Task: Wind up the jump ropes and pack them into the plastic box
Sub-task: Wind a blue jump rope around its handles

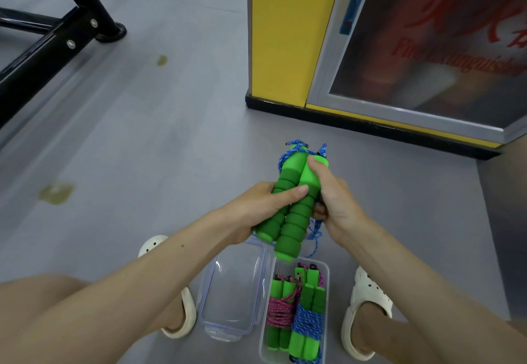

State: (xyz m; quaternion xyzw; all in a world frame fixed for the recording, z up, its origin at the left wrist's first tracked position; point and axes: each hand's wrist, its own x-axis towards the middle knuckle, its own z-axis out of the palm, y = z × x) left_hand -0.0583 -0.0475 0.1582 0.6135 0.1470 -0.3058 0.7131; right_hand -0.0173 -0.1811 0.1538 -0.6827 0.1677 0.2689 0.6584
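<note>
Currently both your hands meet in front of you, above the box (326,267). Your left hand (256,207) wraps the two green foam handles (293,215) from the left, thumb laid across both. Your right hand (333,192) clamps them from the right, thumb pressed on the upper end and fingers curled behind. The handles lie side by side, tilted, with blue cord (315,232) looped past their top and trailing below. The box sits on the floor between your feet, holding a pink bundle (281,311) and a blue bundle (308,323). Its lid (236,286) lies just left.
</note>
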